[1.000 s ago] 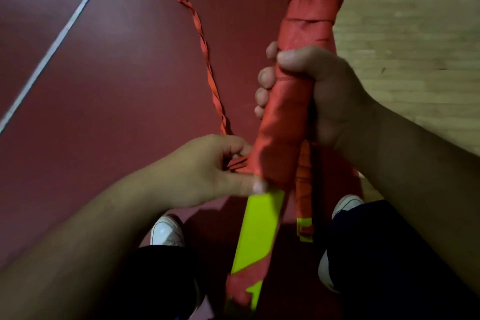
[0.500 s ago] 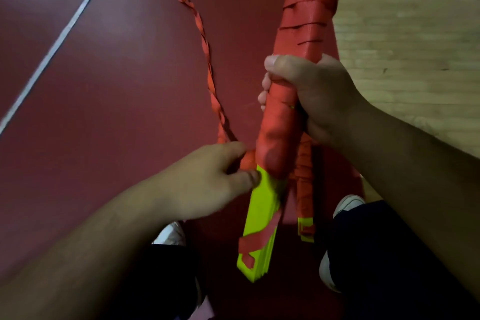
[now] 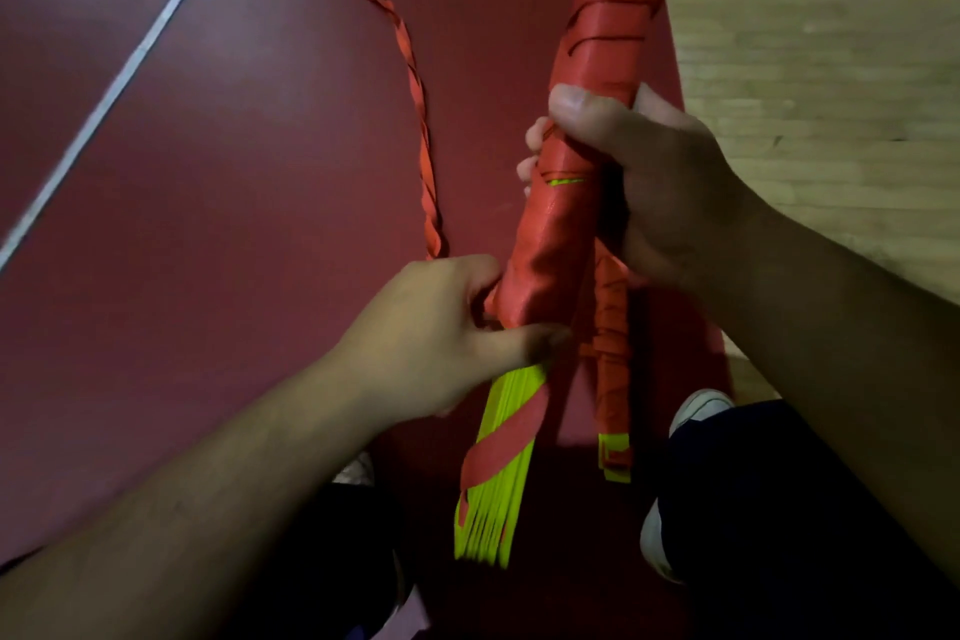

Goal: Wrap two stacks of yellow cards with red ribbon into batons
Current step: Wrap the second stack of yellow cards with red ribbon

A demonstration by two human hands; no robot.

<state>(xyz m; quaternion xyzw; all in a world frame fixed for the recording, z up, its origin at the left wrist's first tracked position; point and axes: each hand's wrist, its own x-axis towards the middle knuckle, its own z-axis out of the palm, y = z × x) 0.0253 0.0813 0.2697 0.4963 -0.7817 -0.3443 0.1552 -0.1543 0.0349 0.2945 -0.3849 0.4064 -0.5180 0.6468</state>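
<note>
A long stack of yellow cards [image 3: 498,483] stands tilted between my knees, its upper part covered in red ribbon wrapping [image 3: 597,42]. My right hand [image 3: 639,182] grips the wrapped middle, thumb across the front. My left hand [image 3: 431,338] pinches the ribbon at the lower edge of the wrapping. Below it the yellow card edges show, crossed by one diagonal ribbon turn. The loose twisted ribbon tail [image 3: 415,109] trails away over the floor. A second, thinner ribbon-wrapped stack [image 3: 613,379] lies behind the first, its yellow end showing.
The floor is dark red mat [image 3: 234,224] with a white line [image 3: 114,88] at left and pale wood boards [image 3: 831,42] at right. My white shoes [image 3: 696,405] and dark trouser legs sit either side of the stacks.
The stack has been turned, so the card edges and a diagonal ribbon turn now face me. My left hand shifted right along the wrapping edge. My right hand slid slightly lower.
</note>
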